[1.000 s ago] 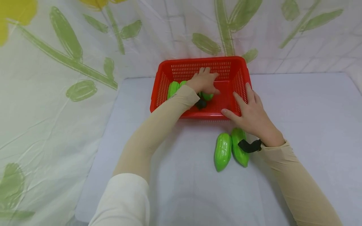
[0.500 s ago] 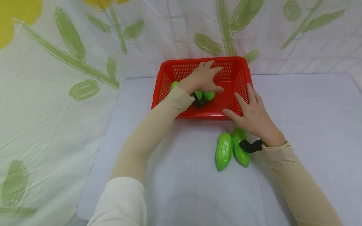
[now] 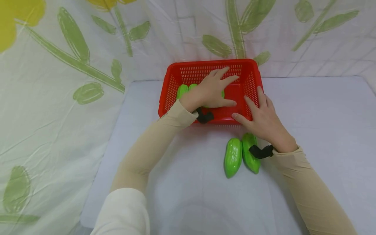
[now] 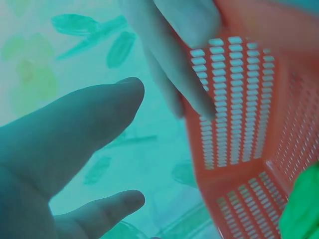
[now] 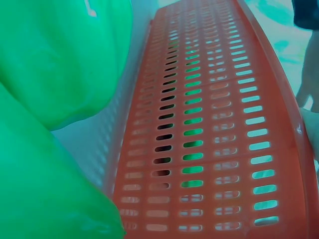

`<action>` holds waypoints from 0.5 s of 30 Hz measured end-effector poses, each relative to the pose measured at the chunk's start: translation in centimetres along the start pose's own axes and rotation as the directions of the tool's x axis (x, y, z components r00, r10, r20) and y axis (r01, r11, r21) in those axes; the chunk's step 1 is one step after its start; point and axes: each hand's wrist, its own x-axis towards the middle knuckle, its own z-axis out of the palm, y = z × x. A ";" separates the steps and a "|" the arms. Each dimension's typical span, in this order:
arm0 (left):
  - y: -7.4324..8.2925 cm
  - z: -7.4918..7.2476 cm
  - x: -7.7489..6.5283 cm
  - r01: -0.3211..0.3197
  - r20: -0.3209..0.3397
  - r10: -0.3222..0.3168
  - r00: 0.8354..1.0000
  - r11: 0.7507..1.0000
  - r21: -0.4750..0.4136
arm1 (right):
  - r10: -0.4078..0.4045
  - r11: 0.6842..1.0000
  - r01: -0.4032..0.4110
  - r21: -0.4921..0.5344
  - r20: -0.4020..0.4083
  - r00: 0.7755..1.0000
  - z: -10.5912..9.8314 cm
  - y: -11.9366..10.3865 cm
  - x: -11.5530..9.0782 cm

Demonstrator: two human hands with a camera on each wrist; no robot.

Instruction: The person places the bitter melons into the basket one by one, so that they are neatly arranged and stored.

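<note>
The red plastic basket (image 3: pixel 224 122) stands at the table's back; its perforated wall (image 5: pixel 279 129) fills much of the right wrist view. My left hand (image 3: pixel 209 93) hovers over it, fingers spread, holding nothing. Beneath lie several glossy green, long fruit-like pieces (image 3: pixel 182 90), partly hidden by that hand. My right hand (image 3: pixel 264 122) rests on the basket's front right corner, thumb over the front rim and fingers spread along the right side. Below it, outside the basket, two more green pieces lie side by side: a left one (image 3: pixel 233 158) and a right one (image 3: pixel 249 163), partly covered by the wrist strap.
A pale cloth covers the table (image 3: pixel 188 195). Behind the basket hangs a white sheet (image 3: pixel 176 42) printed with leaves and yellow flowers. Black straps sit on the left wrist (image 3: pixel 204 117) and the right wrist (image 3: pixel 261 152).
My left hand has shifted toward me inside the basket area, its fingers spreading wider. More green pieces show at the basket's left. My right hand and the two pieces outside have stayed put.
</note>
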 end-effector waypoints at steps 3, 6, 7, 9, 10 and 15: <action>0.4 0.5 -1.0 -0.042 -0.043 0.043 0.998 0.999 0.012 | -0.013 1.000 0.013 -0.001 -0.011 1.000 0.1 0.1 0.0; 0.8 1.2 -1.9 -0.091 -0.086 0.092 0.992 0.996 0.021 | -0.020 1.000 0.019 -0.006 -0.021 1.000 0.1 0.1 0.0; 1.0 1.4 -2.2 -0.108 -0.101 0.109 0.989 0.994 0.019 | -0.022 1.000 0.021 -0.008 -0.025 0.999 0.1 0.1 0.0; 1.2 2.0 -2.8 -0.140 -0.127 0.140 0.982 0.990 0.014 | -0.029 0.999 0.029 -0.016 -0.031 0.999 0.1 0.1 0.0; 1.4 2.3 -3.0 -0.157 -0.142 0.157 0.977 0.988 0.014 | -0.033 0.999 0.032 -0.018 -0.034 0.999 0.0 0.1 0.0; 1.8 4.1 -4.3 -0.213 -0.173 0.209 0.962 0.977 -0.005 | -0.027 1.000 0.027 -0.010 -0.038 0.999 0.1 0.0 0.0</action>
